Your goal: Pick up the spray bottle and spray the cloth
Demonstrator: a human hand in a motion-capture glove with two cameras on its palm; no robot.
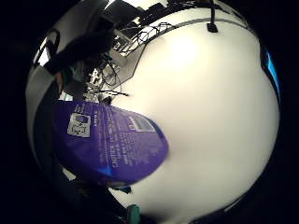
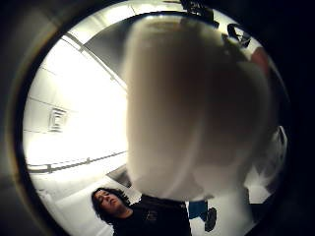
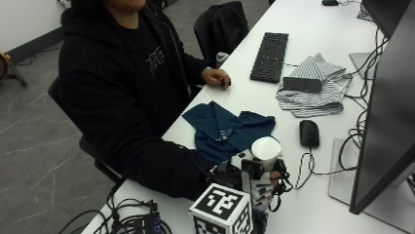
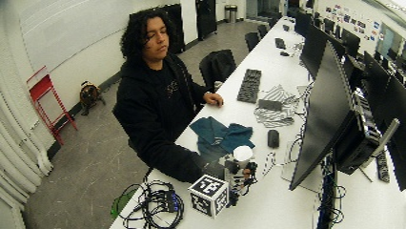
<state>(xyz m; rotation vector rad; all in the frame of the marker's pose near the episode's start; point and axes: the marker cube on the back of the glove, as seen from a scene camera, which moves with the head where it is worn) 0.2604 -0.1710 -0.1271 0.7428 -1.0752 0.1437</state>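
1. The person sits at a long white table, and the gloved right hand is wrapped around a spray bottle near the table's edge, just beside the blue cloth.
2. The fingers curl around the bottle's body below its white top. Whether the bottle stands on the table or is raised slightly off it cannot be told.
3. In the little finger side palm view the bottle's purple label sits close to the palm with the white tabletop beyond it; in the thumb side palm view the pale top of the bottle fills most of the picture.
4. The blue cloth lies crumpled on the table between the bottle and the person's bare left hand, which rests at the table's edge.
5. The step in hand looks like the pick-up: the bottle is gripped, and spraying has not visibly begun.
6. Next, the nozzle would need turning toward the blue cloth, with a finger on the trigger; neither nozzle nor trigger can be made out.
7. A striped cloth, keyboard and mouse lie farther along.
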